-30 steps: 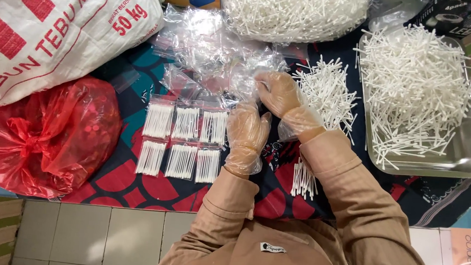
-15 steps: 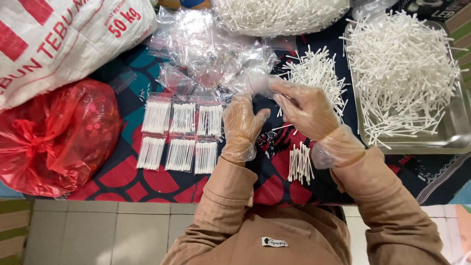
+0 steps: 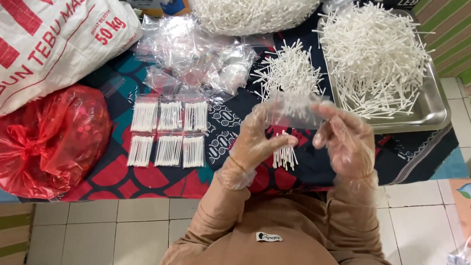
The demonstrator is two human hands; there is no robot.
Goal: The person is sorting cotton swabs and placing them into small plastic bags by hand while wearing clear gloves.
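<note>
Left hand (image 3: 256, 141) and right hand (image 3: 345, 138) in thin clear gloves, fingers of both pinching a small clear plastic bag (image 3: 296, 110), seemingly empty, above a small bundle of white cotton swabs (image 3: 284, 155) on patterned cloth (image 3: 225, 121), six filled packets (image 3: 168, 133) to the left, steel tray (image 3: 430, 108) of swabs to the right

Bright, even light from overhead; shadows soft, barely any under my hands (image 3: 305, 139). Glare on clear bags (image 3: 196, 55) and steel tray (image 3: 430, 105) rim. My fingers slightly motion-blurred. Mild wide-angle bending near frame edges.

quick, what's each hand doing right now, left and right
Left hand: closed on the left edge of a small clear plastic bag.
Right hand: closed on the bag's right edge.
</note>
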